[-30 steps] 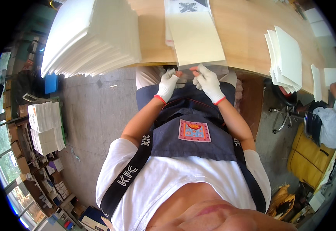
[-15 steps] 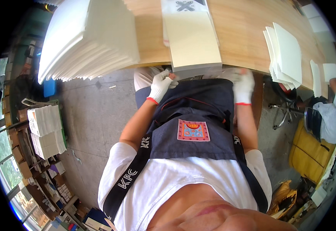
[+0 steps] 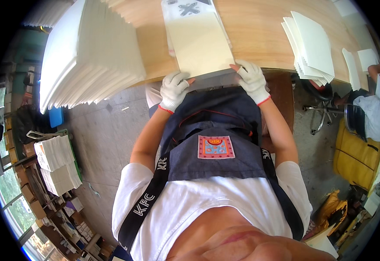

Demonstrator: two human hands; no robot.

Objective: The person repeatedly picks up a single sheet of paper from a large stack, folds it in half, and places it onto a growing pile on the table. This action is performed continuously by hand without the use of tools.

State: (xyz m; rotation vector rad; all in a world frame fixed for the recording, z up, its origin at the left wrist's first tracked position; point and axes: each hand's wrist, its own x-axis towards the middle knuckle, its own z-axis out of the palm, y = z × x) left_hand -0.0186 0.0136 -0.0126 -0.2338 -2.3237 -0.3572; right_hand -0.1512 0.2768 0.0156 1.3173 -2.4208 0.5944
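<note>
A flat stack of cream paper sheets (image 3: 203, 45) lies at the table's near edge, its grey front side facing me. Part of a clear plastic bag with a dark crossed-pencil print (image 3: 187, 8) shows beyond its far end. My left hand (image 3: 174, 90), in a white glove with bare thumb tip, curls round the stack's near left corner. At the near right corner my right hand (image 3: 251, 81), gloved alike, pinches with its bare tip against the edge. A blurred, see-through strip hangs below the stack between my hands.
A tall pile of white folded sheets (image 3: 96, 56) stands at the table's left. Several white sheets (image 3: 309, 45) fan out at the right. Bundled paper (image 3: 57, 163) sits on the floor at left. A swivel chair (image 3: 322, 111) and a yellow padded piece (image 3: 357, 154) are at right.
Both hands have risen to the stack's near corners; the right came in from the side. The view has shifted slightly, so the table's contents appear farther left.
</note>
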